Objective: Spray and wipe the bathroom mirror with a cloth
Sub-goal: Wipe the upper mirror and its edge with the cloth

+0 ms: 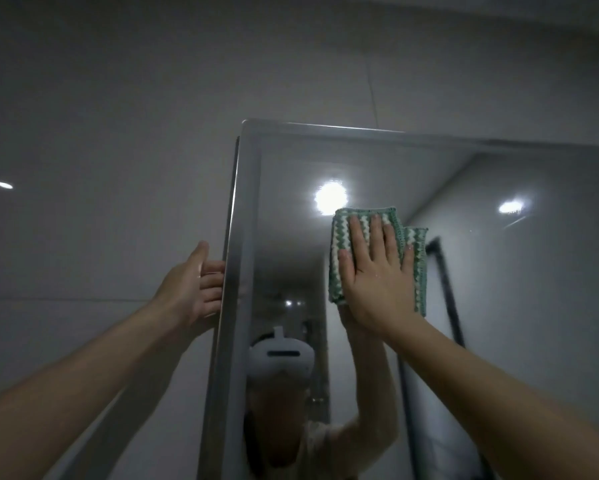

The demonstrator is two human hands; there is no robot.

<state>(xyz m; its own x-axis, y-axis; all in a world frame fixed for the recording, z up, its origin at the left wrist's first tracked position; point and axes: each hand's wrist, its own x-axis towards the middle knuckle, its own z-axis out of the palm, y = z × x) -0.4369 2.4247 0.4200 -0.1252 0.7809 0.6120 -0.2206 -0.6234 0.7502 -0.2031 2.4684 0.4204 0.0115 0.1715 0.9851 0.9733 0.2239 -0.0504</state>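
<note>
1. The mirror [377, 161] hangs on a grey tiled wall [100, 133], seen from below; its top left corner sits near the middle of the view and its pale metal frame [234, 271] runs down the left edge.
2. The cloth [416, 268], green and white in a zigzag weave, lies flat against the glass in the upper part of the mirror, nearer the left edge than the right, just below a bright reflected ceiling light [331, 198].
3. The right hand [377, 282] presses the cloth to the glass with straight, spread fingers, palm flat; it does not curl round the fabric.
4. The left hand [195, 282] reaches to the mirror's left edge, fingers relaxed and loosely extended, their tips touching the side of the frame; it holds nothing.
5. Both forearms are bare and raised.
6. The glass reflects the person's raised arm and a white head-worn device [280, 358] near the lower left.
</note>
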